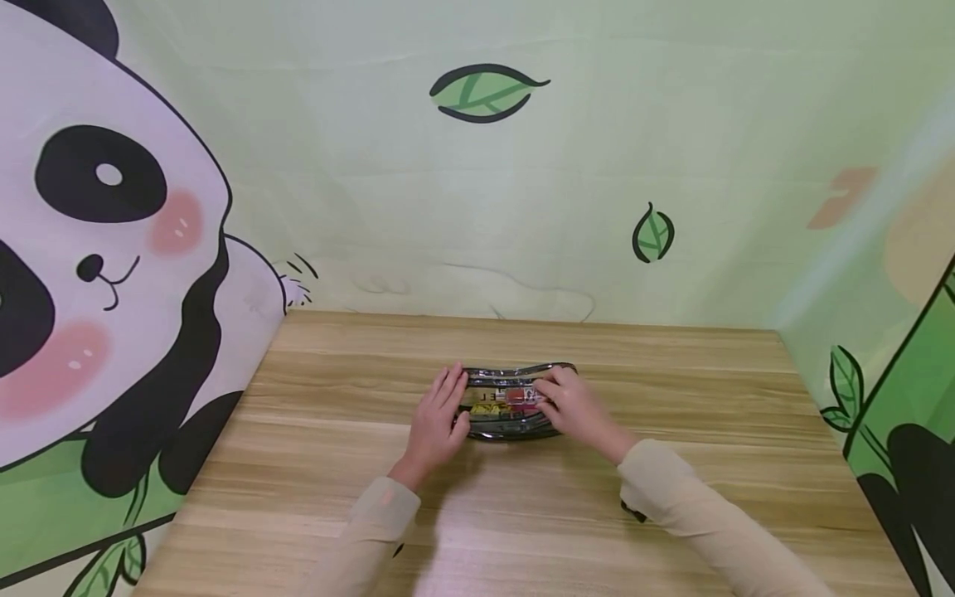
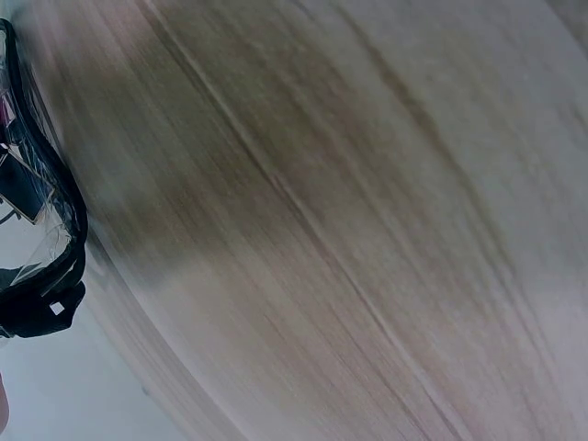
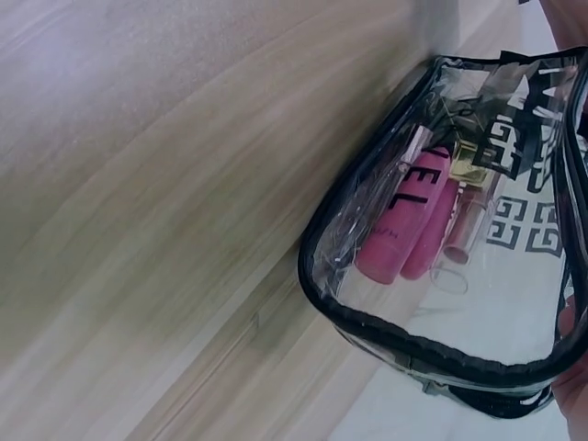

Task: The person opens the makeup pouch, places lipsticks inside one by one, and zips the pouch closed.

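A clear cosmetic bag [image 1: 507, 427] with black edging lies on the table in the head view. Through its see-through side in the right wrist view show a pink tube [image 3: 404, 211], a second pink item and small clear and gold-coloured pieces. At the bag's left end rests my left hand [image 1: 438, 419], fingers fairly straight along the edge and thumb near the front corner. My right hand [image 1: 573, 405] pinches the bag's upper right part with curled fingers; what exactly lies under the fingertips is hidden. The left wrist view catches only the bag's black-edged corner [image 2: 69, 197].
A wood-grain table [image 1: 343, 365] carries the bag near its back half. Behind stands a pale green backdrop [image 1: 358, 166] printed with leaves and a large panda [image 1: 149, 224] at the left. Another printed panel [image 1: 918, 398] borders the right side.
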Tool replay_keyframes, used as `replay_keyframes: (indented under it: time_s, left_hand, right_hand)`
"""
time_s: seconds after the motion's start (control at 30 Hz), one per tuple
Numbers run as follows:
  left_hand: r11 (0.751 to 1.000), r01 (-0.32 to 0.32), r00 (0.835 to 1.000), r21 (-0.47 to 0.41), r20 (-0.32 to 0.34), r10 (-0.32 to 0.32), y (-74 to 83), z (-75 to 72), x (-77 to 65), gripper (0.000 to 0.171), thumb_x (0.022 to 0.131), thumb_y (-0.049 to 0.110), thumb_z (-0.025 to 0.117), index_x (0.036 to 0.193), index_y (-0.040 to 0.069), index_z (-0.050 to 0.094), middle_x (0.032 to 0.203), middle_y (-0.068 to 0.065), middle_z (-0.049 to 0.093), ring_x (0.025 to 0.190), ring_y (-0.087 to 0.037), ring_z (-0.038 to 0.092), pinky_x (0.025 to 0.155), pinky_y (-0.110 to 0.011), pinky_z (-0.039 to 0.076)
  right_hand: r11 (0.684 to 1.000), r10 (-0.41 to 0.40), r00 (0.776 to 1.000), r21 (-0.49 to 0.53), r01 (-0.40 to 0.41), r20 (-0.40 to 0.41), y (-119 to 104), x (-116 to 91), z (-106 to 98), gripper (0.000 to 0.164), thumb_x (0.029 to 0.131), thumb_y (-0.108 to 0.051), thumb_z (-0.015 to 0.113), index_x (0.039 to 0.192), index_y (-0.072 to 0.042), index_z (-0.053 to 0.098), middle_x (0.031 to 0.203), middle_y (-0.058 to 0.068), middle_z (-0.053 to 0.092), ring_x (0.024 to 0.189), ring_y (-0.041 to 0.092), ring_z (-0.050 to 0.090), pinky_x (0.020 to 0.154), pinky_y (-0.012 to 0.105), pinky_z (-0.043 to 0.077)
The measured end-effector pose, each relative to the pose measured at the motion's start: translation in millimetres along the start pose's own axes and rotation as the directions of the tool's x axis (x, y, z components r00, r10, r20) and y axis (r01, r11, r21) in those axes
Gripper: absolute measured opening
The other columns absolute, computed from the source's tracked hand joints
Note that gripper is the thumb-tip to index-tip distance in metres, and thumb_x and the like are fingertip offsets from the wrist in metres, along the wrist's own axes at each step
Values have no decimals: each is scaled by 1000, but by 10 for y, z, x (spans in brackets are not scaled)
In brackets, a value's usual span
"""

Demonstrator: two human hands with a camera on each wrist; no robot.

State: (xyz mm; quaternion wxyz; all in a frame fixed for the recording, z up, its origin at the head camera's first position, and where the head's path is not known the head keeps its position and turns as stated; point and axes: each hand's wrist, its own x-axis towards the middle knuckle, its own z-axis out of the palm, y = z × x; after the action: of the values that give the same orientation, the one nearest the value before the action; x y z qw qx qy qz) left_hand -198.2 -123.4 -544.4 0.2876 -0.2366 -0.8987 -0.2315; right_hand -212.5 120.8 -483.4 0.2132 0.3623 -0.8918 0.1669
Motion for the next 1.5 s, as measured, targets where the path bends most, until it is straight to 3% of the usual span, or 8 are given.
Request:
replay_keyframes:
  time_s: [0.17,0.8,1.5]
  left_hand:
    - [1000,-4,1000,-5,-13,4,5,-2,-1,56,76,15,49,130,2,43,138,-11,39,128,-31,33,98,-47,35]
    - [1000,8,1000,-9,1,-8,8,-4,1,56,77,15,50,130,2,42,139,-10,38,129,-30,31,100,-45,33]
    - [1000,15,1000,-17,3,-15,15,-12,0,54,81,23,39,130,3,43,139,-9,37,130,-30,31,102,-43,31]
  right_hand:
    - [1000,26,997,-11,-25,66,-22,8,59,21,76,-14,66,96,-6,66,91,8,58,82,20,54,72,33,47]
    - [994,111,985,-25,-109,130,-87,62,128,23,75,-16,67,96,-5,66,87,7,56,81,19,52,72,33,45]
    - [994,111,987,-35,-107,118,-82,52,150,26,75,-12,67,99,-2,66,84,6,55,76,17,51,67,31,45]
